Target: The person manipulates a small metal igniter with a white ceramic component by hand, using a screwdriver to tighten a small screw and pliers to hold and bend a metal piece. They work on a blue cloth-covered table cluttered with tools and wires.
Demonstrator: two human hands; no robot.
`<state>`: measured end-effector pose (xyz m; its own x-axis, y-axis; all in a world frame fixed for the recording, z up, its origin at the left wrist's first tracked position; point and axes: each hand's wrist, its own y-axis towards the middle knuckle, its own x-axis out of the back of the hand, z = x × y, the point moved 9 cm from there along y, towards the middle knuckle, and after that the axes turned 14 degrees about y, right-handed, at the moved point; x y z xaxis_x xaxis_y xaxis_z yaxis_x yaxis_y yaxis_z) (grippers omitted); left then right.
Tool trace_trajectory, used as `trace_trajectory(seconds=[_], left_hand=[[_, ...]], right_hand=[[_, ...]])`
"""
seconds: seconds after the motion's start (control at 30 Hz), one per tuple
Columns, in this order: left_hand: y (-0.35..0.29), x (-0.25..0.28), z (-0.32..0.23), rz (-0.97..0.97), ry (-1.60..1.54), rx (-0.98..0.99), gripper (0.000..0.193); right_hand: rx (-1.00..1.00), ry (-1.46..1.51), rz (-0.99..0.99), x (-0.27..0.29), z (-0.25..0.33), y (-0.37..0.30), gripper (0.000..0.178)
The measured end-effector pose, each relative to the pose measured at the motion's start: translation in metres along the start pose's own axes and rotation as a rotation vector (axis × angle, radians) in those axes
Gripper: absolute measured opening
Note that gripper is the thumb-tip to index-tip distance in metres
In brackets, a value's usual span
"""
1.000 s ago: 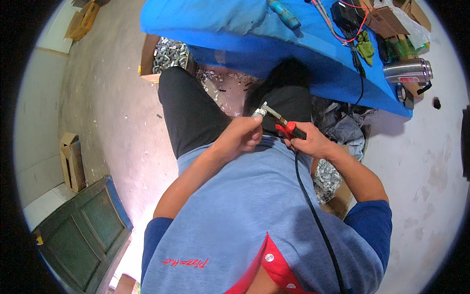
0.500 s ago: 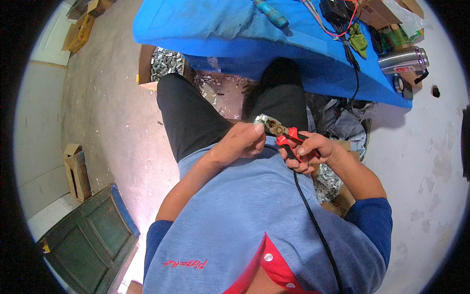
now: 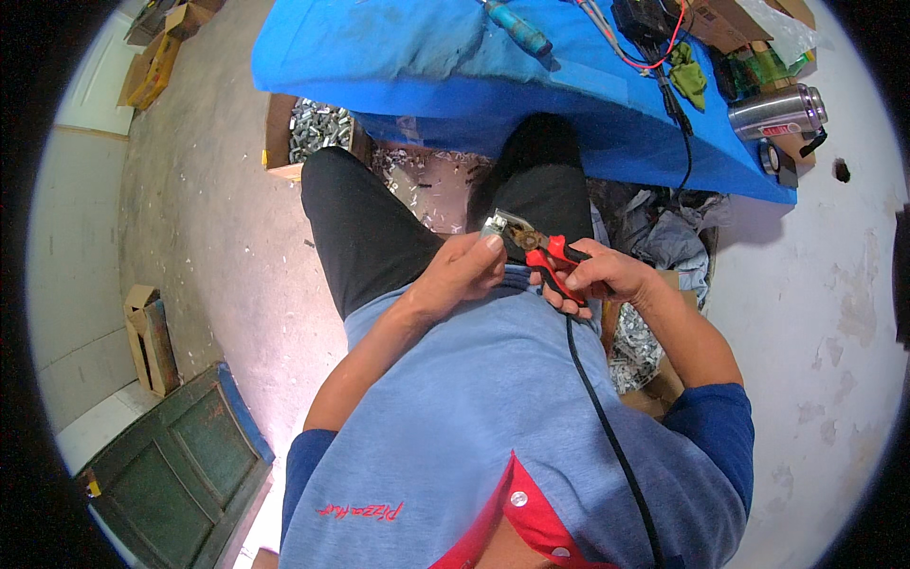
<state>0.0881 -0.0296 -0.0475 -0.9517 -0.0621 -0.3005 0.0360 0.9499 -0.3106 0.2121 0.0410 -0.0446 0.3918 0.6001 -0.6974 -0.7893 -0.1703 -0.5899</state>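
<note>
My left hand (image 3: 461,271) pinches a small silvery metal piece (image 3: 494,225) between thumb and fingers, above my lap. In my right hand (image 3: 603,277) is a pair of pliers (image 3: 541,248) with red and black handles, the fingers wrapped round the grips. The worn, brownish jaws point left and reach the metal piece beside my left thumb. Whether they bite on it I cannot tell. Most of the piece is hidden by my left fingers.
A blue-covered table (image 3: 427,57) stands ahead, bearing a teal-handled tool (image 3: 517,27), cables and a steel flask (image 3: 777,114). A cardboard box of small metal parts (image 3: 318,128) sits by my left knee. More metal pieces (image 3: 633,353) lie right of my hip.
Both hands have shifted slightly left, carrying the pliers and the metal piece along. The handles sit a little closer together than before.
</note>
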Motion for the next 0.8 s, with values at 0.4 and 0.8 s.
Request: trace_trajectory(seconds=[0.4,0.8], left_hand=[[0.004,0.009,0.007,-0.132,0.133,0.001,0.043],[0.009,0.018,0.015,-0.205,0.277,-0.062,0.040]], right_hand=[[0.035,-0.354,-0.169,0.014,0.023,-0.008,0.056],[-0.104,-0.240,0.021,-0.022,0.026,-0.026,0.066]])
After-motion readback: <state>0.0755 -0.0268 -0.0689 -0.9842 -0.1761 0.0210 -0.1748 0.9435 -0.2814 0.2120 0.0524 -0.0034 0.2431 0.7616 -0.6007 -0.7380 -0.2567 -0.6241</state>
